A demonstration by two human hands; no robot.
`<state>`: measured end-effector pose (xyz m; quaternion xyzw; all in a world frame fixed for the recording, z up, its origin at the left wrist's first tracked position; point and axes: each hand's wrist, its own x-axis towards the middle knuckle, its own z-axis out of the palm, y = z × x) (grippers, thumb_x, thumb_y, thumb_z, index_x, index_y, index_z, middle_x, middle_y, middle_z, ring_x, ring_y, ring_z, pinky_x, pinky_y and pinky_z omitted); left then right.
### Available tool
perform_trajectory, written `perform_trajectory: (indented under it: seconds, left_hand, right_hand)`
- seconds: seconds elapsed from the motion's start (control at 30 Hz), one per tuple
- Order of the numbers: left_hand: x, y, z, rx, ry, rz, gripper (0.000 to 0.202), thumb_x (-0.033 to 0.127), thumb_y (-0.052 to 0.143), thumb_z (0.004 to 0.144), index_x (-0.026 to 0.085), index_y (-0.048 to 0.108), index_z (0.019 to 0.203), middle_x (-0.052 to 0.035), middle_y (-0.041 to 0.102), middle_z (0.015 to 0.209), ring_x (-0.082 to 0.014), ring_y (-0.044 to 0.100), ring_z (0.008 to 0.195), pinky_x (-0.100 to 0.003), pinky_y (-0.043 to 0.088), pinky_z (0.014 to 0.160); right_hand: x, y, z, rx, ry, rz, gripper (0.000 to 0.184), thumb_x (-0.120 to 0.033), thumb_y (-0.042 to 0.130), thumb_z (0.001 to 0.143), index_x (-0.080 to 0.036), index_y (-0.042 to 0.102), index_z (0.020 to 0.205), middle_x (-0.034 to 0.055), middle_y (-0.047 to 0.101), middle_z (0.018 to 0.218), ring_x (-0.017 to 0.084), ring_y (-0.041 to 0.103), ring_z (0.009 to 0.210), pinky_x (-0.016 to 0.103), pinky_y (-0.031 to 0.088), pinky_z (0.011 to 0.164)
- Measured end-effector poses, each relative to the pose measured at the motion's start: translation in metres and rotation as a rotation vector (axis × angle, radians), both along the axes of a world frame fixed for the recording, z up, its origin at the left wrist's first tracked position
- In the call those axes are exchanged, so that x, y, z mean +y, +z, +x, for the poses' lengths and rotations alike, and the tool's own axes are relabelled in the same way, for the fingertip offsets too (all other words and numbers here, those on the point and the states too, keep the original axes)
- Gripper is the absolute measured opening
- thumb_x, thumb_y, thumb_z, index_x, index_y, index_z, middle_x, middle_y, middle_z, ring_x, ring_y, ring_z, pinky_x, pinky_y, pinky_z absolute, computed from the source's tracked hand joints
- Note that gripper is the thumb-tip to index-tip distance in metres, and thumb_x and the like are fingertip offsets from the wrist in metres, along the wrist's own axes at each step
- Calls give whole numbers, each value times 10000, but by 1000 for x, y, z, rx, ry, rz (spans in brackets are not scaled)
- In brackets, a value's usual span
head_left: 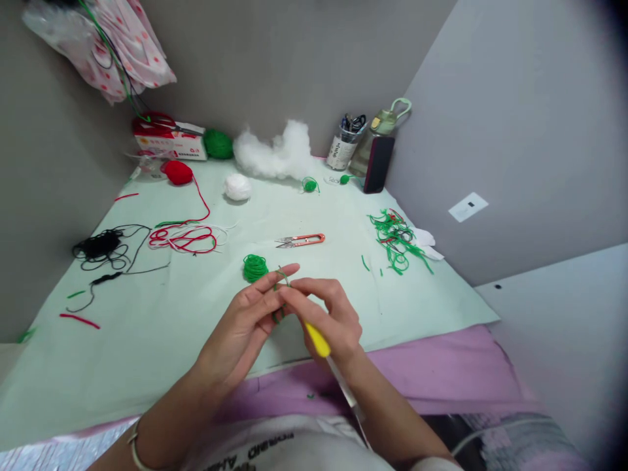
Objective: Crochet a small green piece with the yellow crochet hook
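- White shirt cloth [275, 448] with dark printed lettering lies nearest, soft and creased; a thin pale bangle [133, 445] rings the left wrist.
- Smooth lilac cloth [432, 373] shows below the edge of the pale green table cover [191, 340], which looks flat and faintly creased.
- Left hand [245, 317]: index finger stretched out, thumb pressed in against the work at the fingertips. Thin green yarn [278, 317] passes about its fingers, above the table's front part; the piece pinched there is mostly hidden.
- Right hand [338, 320]: fingers curled, thumb and index closed round a slim tool with a smooth, rounded yellow handle [318, 339]. Its fingertips meet the left ones; whether they touch the yarn cannot be told.
- Just beyond the left fingertips sits a tightly wound, roundish green yarn ball [255, 268].
- Farther on lie orange-handled snips [301, 241], their metal blades pointing left.
- At the left, loose red yarn loops [184, 239] lie near a tangled black yarn heap [101, 245].
- At the right, stringy green scraps [395, 239] lie in a pile.
- Along the back wall rests fluffy, shapeless white stuffing [275, 154].
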<state>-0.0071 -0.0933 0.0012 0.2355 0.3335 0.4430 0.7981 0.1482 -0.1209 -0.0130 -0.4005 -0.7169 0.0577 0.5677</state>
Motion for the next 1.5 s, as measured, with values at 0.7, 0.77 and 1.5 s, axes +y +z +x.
perform_trajectory:
  seconds: [0.7,0.77,1.5]
  left_hand:
    - [1,7,-8,231,32,150,273,290,931,772,276,888,1041,33,649,727,-69,534,589,-196,474,644]
    - [1,7,-8,200,16,119,275,309,937,766,270,888,1034,21,662,750,-81,588,614,-197,494,644]
    - [-1,-5,-11,303,97,310,268,310,864,872,358,861,1136,29,668,851,-113,665,813,-225,523,854]
  right_hand:
    - [15,9,3,880,365,-539,217,-407,692,1013,-225,781,933,35,818,871,124,706,641,271,619,636]
    - [15,11,3,880,368,-535,230,-421,689,1012,-221,764,928,36,820,859,124,701,618,274,622,621]
    - [-1,3,3,396,201,-176,279,-164,530,1082,-285,745,1213,42,806,1065,148,748,821,326,653,737]
